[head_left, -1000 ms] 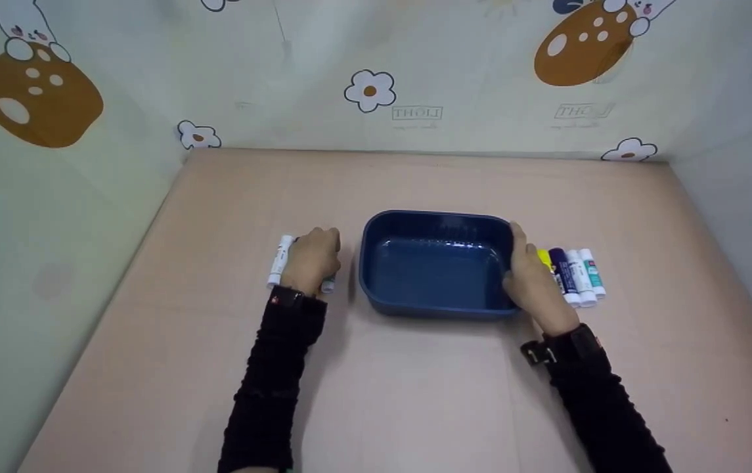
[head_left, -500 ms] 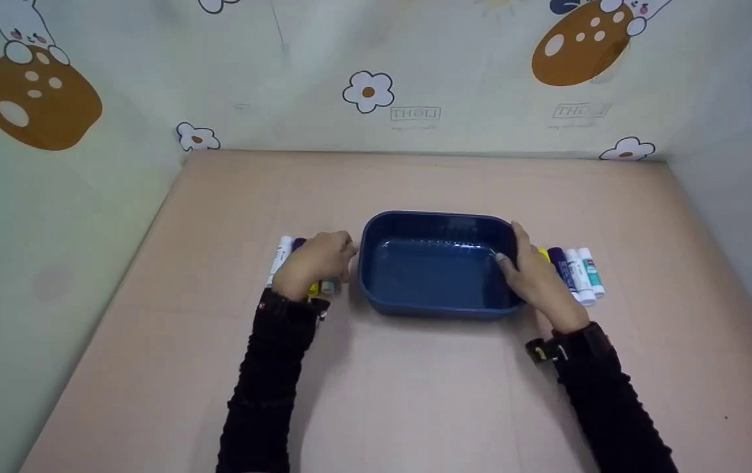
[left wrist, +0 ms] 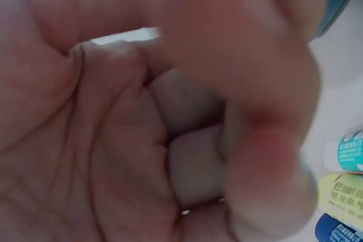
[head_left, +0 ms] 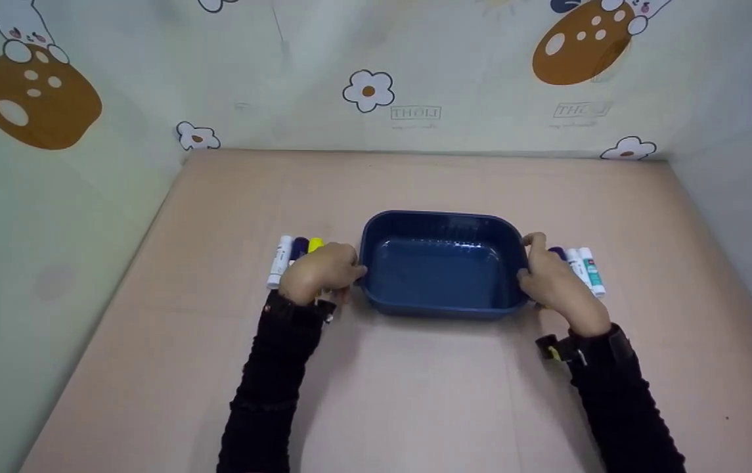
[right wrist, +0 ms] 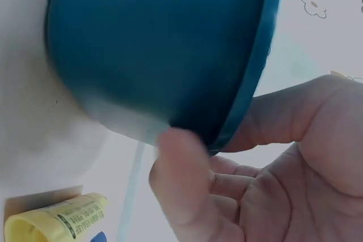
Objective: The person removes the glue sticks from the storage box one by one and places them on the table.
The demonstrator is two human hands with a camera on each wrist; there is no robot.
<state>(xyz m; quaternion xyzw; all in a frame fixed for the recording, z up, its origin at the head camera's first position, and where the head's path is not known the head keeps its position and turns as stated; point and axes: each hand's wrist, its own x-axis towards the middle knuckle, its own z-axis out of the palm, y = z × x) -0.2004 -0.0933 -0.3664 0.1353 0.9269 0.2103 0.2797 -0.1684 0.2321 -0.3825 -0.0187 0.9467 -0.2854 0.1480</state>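
A dark blue rectangular basin point(head_left: 441, 272) stands on the table between both hands. My left hand point(head_left: 320, 269) has curled fingers at its left wall, with nothing visible in the palm point(left wrist: 113, 157). Beneath and behind this hand lie short labelled tubes: a white tube point(head_left: 279, 263), a purple one and a yellow one. My right hand point(head_left: 563, 289) touches the basin's right end with thumb and forefinger, both outside the rim. In the right wrist view, a blurred fingertip point(right wrist: 184, 145) overlaps the basin wall point(right wrist: 153, 43). The hand partly hides more tubes, including a teal-and-white tube point(head_left: 592, 272).
The right wrist view shows a yellow tube point(right wrist: 62, 219) lying close to the basin. A pale tabletop point(head_left: 428, 394) reaches back to a wall covering point(head_left: 481, 98) with printed flowers. Another pale wall point(head_left: 54, 249) borders the left side.
My left hand has moved right from above the tubes to the basin's left wall. My right hand has slid right, its thumb coming from inside the rim to outside. The basin looks nearly unmoved.
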